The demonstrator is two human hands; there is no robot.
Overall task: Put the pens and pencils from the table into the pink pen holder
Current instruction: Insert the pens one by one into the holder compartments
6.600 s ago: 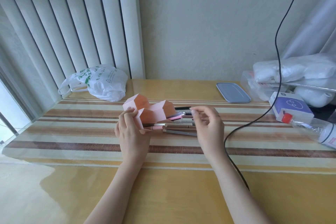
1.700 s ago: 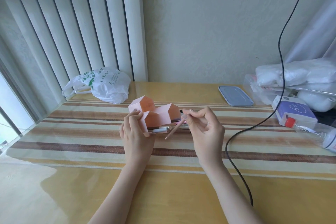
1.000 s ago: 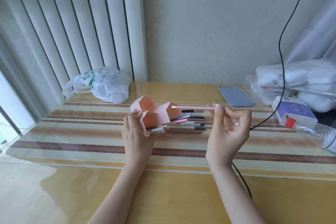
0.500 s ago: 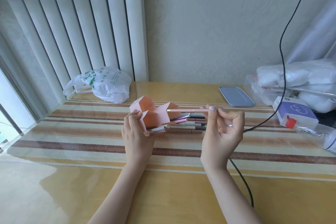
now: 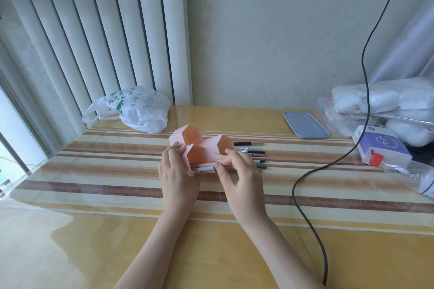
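The pink pen holder (image 5: pixel 205 150), made of three angular compartments, lies tilted on the striped table mat (image 5: pixel 105 171). My left hand (image 5: pixel 177 171) grips its left front corner. My right hand (image 5: pixel 239 171) is pressed against the mouth of the right compartment with its fingers pinched; the pink pen it carries is hidden behind the fingers and inside the holder. A grey pen (image 5: pixel 204 168) lies in front of the holder between my hands. Several more pens and pencils (image 5: pixel 257 156) lie side by side on the mat just right of the holder.
A white plastic bag (image 5: pixel 138 110) sits at the back left. A grey-blue lid (image 5: pixel 305 124) lies at the back right. A black cable (image 5: pixel 305 176) hangs down and crosses the table right of my right arm. A purple box (image 5: pixel 380 145) and a red-capped bottle (image 5: pixel 404 169) are at the right edge.
My right hand picked a pink pen off the pile, raised it level, then moved left to the holder's right compartment; the pen is out of sight now. My left hand stayed on the holder.
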